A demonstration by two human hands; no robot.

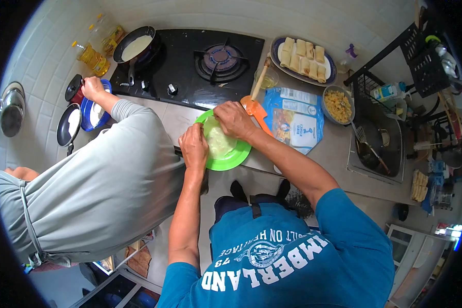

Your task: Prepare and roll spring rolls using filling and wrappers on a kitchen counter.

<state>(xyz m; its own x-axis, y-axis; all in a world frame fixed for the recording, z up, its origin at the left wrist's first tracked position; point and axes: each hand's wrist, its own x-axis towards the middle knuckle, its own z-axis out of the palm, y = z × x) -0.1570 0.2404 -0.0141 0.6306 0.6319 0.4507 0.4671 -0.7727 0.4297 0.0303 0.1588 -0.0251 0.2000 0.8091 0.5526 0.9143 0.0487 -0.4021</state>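
A thin, pale round wrapper (220, 144) lies on a bright green plate (231, 163) at the counter's front edge. My left hand (194, 144) is at the plate's left side, its fingertips curled at the wrapper's edge. My right hand (233, 120) reaches over the top of the plate, fingers bent down at the wrapper's upper edge. Both hands appear to pinch the wrapper, though the fingertips are partly hidden. Just right of the plate lies an orange spatula head (250, 106) with a wooden handle, partly behind my right hand and wrist.
A co-worker in grey stands close on my left, a hand (93, 89) near a blue-rimmed plate (85, 117). Beyond are a black gas stove (177, 57) and a frying pan (135, 48). Rightward are a platter of rolls (333, 75), a blue package (292, 115), a filling bowl (325, 111) and a sink (398, 154).
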